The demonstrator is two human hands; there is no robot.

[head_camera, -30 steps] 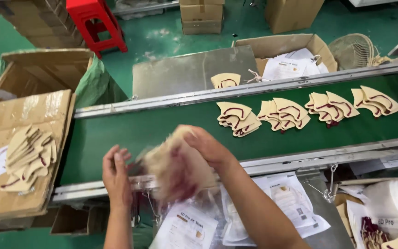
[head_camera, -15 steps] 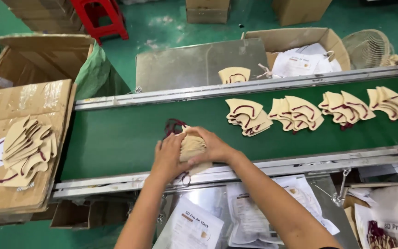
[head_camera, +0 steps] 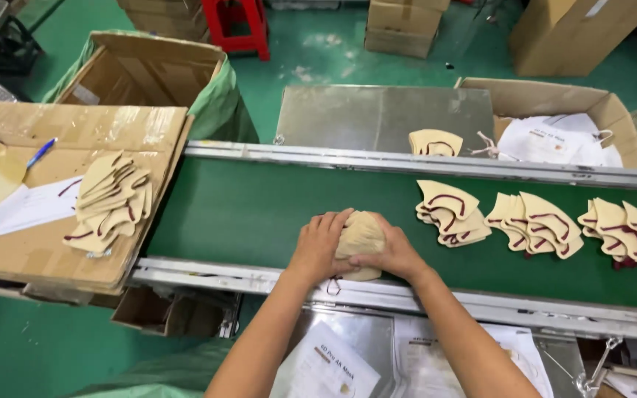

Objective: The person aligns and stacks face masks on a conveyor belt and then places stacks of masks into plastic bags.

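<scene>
1. Done so far, judging by layout: three fanned stacks of beige masks with dark red trim lie on the green conveyor belt [head_camera: 245, 214] toward its right end – first stack [head_camera: 450, 214], second stack [head_camera: 534, 225], third stack [head_camera: 628, 232]
2. In hand now: a fourth mask stack [head_camera: 360, 239] at the belt's near edge, about mid-length, left of the first stack and apart from it
3. Left to do, my read: the loose pile of masks [head_camera: 108, 203] on the flattened cardboard box [head_camera: 46, 243] off the belt's left end isn't on the belt yet; one more mask [head_camera: 435, 142] sits on the metal plate [head_camera: 377, 118] beyond the far rail
4. Left hand [head_camera: 320, 247]: fingers curled, cupping the left side of the fourth stack, pressing it down on the belt
5. Right hand [head_camera: 392, 254]: fingers wrapped over the right and near side of the same stack, closed around it
6. Both hands squeeze the stack between them; an ear loop dangles over the near rail [head_camera: 481, 306]
7. Printed sheets [head_camera: 326, 365] lie below the near rail, untouched
</scene>
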